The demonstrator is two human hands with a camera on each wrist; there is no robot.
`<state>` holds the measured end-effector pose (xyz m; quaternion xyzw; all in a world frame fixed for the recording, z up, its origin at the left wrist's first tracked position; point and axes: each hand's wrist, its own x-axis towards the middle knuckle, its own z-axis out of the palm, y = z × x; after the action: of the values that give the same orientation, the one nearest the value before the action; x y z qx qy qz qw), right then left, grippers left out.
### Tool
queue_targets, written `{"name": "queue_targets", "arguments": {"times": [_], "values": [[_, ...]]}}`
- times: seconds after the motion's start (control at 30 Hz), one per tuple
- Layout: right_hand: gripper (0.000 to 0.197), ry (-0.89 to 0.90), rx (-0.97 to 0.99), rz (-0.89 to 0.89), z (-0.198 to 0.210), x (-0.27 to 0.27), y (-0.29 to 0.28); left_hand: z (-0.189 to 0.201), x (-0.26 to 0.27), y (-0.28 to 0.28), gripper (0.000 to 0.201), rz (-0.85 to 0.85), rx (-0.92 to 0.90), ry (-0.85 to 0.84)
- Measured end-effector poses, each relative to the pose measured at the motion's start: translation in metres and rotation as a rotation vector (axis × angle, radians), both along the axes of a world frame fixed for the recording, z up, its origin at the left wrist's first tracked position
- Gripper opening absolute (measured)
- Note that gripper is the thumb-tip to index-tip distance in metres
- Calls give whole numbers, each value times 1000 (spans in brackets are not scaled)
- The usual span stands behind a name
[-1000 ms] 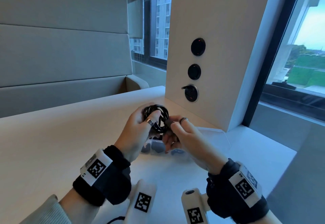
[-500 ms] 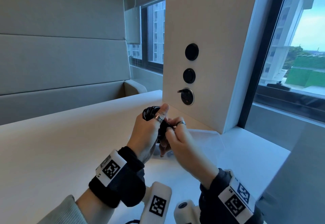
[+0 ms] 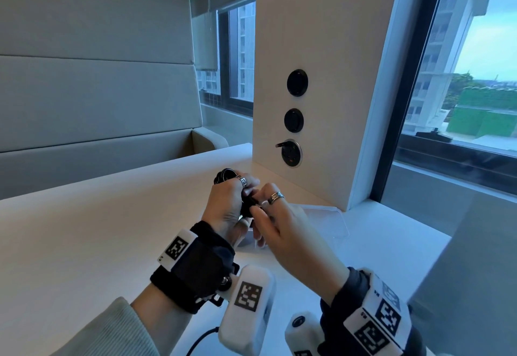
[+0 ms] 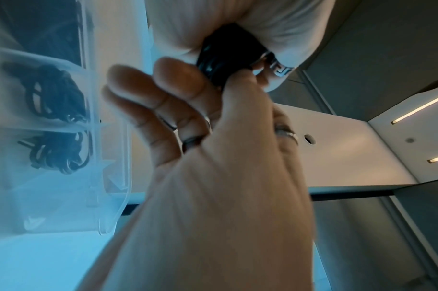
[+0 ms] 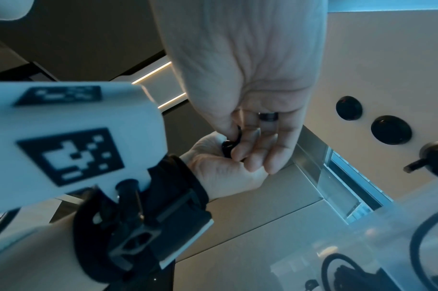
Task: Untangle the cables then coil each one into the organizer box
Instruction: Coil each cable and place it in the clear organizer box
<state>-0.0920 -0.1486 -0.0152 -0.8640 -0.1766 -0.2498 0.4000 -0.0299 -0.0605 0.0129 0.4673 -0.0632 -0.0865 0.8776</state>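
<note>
A black coiled cable (image 3: 227, 174) is gripped in my left hand (image 3: 237, 196), held above the table; only its top loops show past the knuckles. My right hand (image 3: 260, 208) pinches a short end of the same cable (image 5: 231, 144) between thumb and fingertips, right against the left hand. In the left wrist view the coil (image 4: 225, 57) sits wedged in the left fist with the right hand (image 4: 225, 157) pressed to it. The clear organizer box (image 3: 247, 242) lies under the hands, mostly hidden. Two of its compartments (image 4: 108, 137) hold coiled black cables (image 4: 53, 94).
The box's clear lid (image 3: 327, 218) lies flat behind the hands, near a white pillar (image 3: 321, 48) with round black sockets (image 3: 291, 154). The pale table (image 3: 98, 229) stretches left. A window (image 3: 461, 103) is on the right, a padded bench back (image 3: 98, 89) on the left.
The coil, earlier held face-on with its loops visible, has turned and now sits deeper in my left fist. My right hand stays at the cable's end; both hands shifted slightly.
</note>
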Motion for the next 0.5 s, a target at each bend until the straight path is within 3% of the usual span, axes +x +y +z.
{"name": "queue_targets", "arguments": {"times": [0.1,0.23,0.4,0.5], "values": [[4,-38,-18,-20,0,-4,-13,0,4,-2,41,-25,-43,87],[22,-155,104,-112,10,-11,-43,-2,5,-4,37,-103,18,130],[11,6,134,-129,20,-5,-75,-8,-11,-32,27,-313,288,-10],[19,188,75,-5,27,-2,-90,-10,-19,-48,24,-491,434,-176]]}}
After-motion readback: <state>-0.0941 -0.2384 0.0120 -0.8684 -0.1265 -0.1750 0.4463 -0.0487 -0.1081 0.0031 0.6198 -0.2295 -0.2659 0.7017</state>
